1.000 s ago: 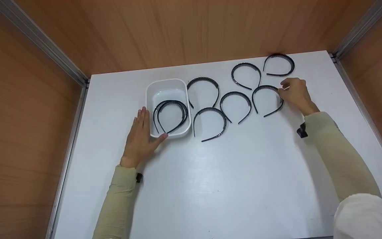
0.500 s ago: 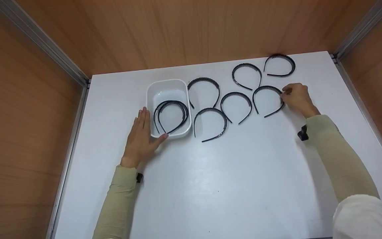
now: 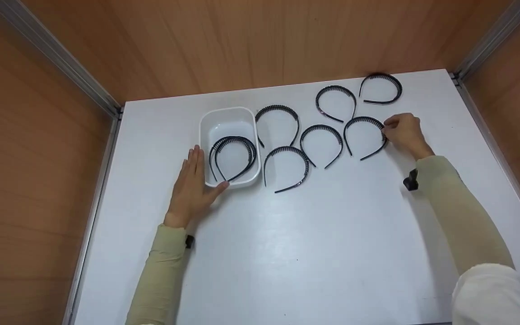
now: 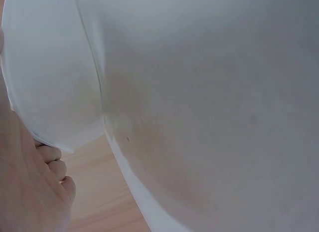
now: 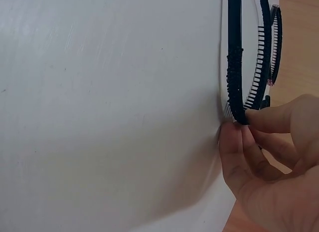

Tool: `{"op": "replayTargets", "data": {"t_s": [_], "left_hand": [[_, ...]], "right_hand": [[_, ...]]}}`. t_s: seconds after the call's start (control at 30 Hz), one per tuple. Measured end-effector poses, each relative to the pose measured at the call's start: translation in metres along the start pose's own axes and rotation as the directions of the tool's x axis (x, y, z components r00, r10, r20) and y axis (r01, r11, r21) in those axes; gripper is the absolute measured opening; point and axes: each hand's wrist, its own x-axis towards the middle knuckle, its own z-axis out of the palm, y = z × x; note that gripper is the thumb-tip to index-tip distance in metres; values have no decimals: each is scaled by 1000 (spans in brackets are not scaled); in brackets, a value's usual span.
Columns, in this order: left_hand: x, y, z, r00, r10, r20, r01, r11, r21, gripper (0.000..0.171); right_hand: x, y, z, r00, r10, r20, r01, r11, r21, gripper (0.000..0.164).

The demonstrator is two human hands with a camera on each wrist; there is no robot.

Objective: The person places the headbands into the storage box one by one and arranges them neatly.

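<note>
My left hand [image 3: 189,187] lies with straight fingers along the left side of a white plastic tub [image 3: 202,122], its thumb at the tub's front rim. Inside the tub are black toothed headbands [image 3: 247,158], overlapping each other. In the left wrist view the palm [image 4: 30,177] rests against the tub's outer wall [image 4: 50,77]. On the right, my right hand [image 3: 405,134] pinches the right side of a black headband [image 3: 363,118] between thumb and fingertips. The right wrist view shows the thumb and fingers at the bend of that headband [image 5: 235,72].
Several more black headbands lie on the white table [image 3: 296,253]: one [image 3: 277,107] by the tub, one [image 3: 286,148] in front of it, one [image 3: 321,127] in the middle, and two [image 3: 336,87] [image 3: 391,79] toward the back. Wooden panels [image 3: 269,45] enclose the table at back and sides.
My right hand has shifted slightly down and right, its fingers closing on the headband's side. The left hand and the tub have stayed in place.
</note>
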Motion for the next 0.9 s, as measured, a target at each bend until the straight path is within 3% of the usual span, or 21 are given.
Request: {"op": "replayTargets", "data": {"t_s": [0.6, 0.9], "left_hand": [[0, -1, 1, 1000, 7, -7, -7, 1000, -3, 120], [0, -2, 1, 1000, 11, -12, -11, 1000, -5, 118]], "right_hand": [[1, -2, -4, 993, 109, 47, -114, 988, 100, 30], [-2, -6, -11, 996, 87, 7, -87, 989, 122, 30]]}}
